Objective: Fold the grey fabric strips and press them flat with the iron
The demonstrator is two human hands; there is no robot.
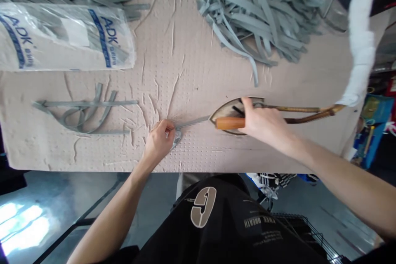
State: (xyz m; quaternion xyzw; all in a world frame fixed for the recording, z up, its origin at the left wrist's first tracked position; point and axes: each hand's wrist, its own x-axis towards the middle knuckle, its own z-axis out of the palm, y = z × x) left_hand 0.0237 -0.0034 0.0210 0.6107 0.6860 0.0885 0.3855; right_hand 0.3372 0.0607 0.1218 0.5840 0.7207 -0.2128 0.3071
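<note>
With my right hand (262, 121) I grip the orange-brown handle of a steam iron (227, 111), whose soleplate lies on the padded board with its tip toward my left hand. A narrow grey-green fabric strip (194, 122) runs from under the iron's tip to my left hand (161, 138). The fingers of that hand are pinched together on the strip's end. Just beside them lies a small shiny metal piece (176, 138), partly hidden by the hand, its kind unclear. The part of the strip beneath the iron cannot be seen.
Several loose strips (83, 113) lie to the left. A big heap of strips (256, 12) sits at the back. A clear printed plastic bag (68, 37) covers more strips at back left. The iron's white-wrapped hose (360, 45) rises at the right of the wrinkled board (201, 156).
</note>
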